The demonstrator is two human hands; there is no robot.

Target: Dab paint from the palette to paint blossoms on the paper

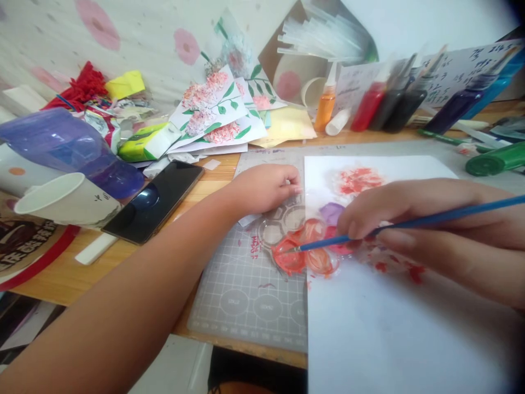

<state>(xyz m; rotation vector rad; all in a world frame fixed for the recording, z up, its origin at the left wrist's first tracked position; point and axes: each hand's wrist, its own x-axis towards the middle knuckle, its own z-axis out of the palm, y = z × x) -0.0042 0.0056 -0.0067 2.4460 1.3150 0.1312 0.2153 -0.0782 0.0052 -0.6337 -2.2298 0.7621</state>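
Seen from the head camera, the right hand [430, 230] pinches a blue paintbrush [410, 223], fingers closed around its handle, the tip dipped in red paint in a clear palette [295, 241]. The left hand [264, 189] rests curled on the palette's upper edge, fingers together, touching it. The palette lies on a grey cutting mat [246, 284], partly overlapping a white sheet of paper [389, 328] with a red painted flower [359, 179]. A black phone [153, 200] lies well to the left.
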